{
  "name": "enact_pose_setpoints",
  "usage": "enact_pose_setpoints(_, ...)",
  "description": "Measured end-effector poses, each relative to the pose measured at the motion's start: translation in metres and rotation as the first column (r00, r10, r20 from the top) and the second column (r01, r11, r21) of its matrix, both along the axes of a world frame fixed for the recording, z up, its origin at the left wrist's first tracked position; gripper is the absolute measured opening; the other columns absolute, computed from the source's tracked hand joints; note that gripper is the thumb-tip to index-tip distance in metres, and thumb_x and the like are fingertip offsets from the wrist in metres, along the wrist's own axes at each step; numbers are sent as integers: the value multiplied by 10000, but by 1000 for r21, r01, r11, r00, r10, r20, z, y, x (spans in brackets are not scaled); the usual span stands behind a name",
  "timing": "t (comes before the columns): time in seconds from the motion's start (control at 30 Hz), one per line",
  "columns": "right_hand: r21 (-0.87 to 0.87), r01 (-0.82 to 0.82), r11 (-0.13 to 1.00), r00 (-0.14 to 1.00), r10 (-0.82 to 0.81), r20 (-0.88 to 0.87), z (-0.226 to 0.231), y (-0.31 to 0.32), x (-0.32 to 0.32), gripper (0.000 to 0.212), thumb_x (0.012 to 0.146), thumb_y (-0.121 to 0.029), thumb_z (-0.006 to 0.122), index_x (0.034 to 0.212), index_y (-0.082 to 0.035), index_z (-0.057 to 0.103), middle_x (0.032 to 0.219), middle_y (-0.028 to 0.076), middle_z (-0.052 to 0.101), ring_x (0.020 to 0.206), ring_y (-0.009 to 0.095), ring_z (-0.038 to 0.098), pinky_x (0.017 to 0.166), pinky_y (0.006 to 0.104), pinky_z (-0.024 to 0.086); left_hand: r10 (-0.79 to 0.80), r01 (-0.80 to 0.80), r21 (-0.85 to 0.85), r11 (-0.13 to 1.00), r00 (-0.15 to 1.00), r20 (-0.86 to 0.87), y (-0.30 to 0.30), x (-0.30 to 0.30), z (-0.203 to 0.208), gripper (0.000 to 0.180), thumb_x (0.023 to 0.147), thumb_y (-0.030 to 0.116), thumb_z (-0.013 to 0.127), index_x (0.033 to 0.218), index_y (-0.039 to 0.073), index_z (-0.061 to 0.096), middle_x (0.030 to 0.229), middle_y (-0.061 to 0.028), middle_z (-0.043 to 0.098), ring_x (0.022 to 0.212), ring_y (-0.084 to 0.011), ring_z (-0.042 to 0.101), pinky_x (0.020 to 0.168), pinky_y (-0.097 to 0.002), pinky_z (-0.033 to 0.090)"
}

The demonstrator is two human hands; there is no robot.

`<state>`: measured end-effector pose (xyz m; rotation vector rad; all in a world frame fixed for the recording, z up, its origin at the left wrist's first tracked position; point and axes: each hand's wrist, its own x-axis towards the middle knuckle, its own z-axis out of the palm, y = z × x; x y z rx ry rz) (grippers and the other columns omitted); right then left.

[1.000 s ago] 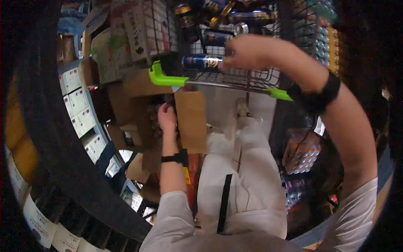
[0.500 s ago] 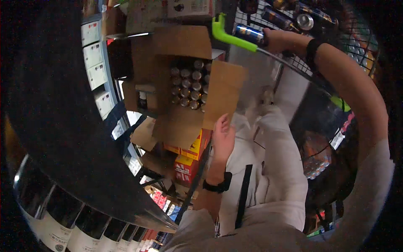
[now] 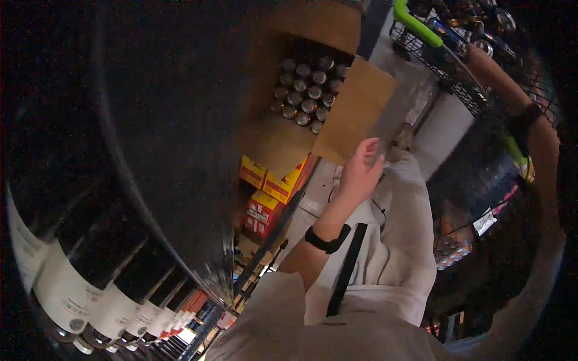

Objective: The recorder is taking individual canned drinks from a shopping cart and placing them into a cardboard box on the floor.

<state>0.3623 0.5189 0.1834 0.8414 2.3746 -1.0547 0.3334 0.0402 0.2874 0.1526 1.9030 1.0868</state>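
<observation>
My right hand [image 3: 478, 60] reaches into the wire basket of a trolley [image 3: 463, 90] at the upper right. It is closed at the end of a blue drink can [image 3: 447, 31], its fingers partly hidden and dim. Other cans, one showing a silver top [image 3: 483, 47], lie around it. My left hand [image 3: 361, 169] hangs empty in front of my legs, its fingers loosely bent and apart. Close beyond it is a raised flap of an open cardboard box [image 3: 355, 108]. Rows of upright cans [image 3: 307, 90] with silver tops stand inside the box.
The trolley's bright green handle [image 3: 415, 24] crosses over the basket. Red and yellow cartons [image 3: 268, 186] sit below the box. Dark bottles with white labels [image 3: 69, 289] line the lower left. A wrapped pack of cans [image 3: 451, 249] lies at the lower right.
The view has shifted, so the box and trolley sit farther right in it. My right hand and the blue can are now deeper over the basket. My left hand has come away from the flap's lower edge.
</observation>
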Motion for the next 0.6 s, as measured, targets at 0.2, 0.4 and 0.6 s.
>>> enact_pose_setpoints(0.2, 100, -14, 995, 970, 38, -240, 96, -60, -6, 605, 850, -175, 744, 1380, -56, 476, 1082, 76, 627, 963, 165, 575, 811, 321, 488, 17, -17, 26, 1000, 1000, -5, -39, -9, 18, 489, 884, 163, 688, 1329, 58, 515, 1178, -137, 659, 1067, -258, 649, 910, -377, 523)
enact_pose_setpoints(0.4, 297, 115, 948, 887, 37, -461, 234, -93, 53, 575, 894, -51, 645, 1434, -53, 448, 1362, 104, 533, 1230, 206, 536, 1037, 339, 438, -155, 231, 196, 953, 928, -340, 8, -11, 69, 677, 786, 198, 807, 1381, 82, 504, 1219, -129, 614, 1051, -285, 642, 898, -384, 536)
enact_pose_setpoints(0.6, 442, 174, 880, 733, 184, -655, 294, -249, 34, 591, 768, -113, 751, 1319, -21, 558, 1258, 125, 602, 1171, 272, 579, 1023, 378, 448, -12, 354, 315, 880, 681, -732, 20, -25, 110, 829, 752, 227, 822, 1474, 101, 434, 1449, -160, 477, 1260, -361, 533, 1007, -441, 471)
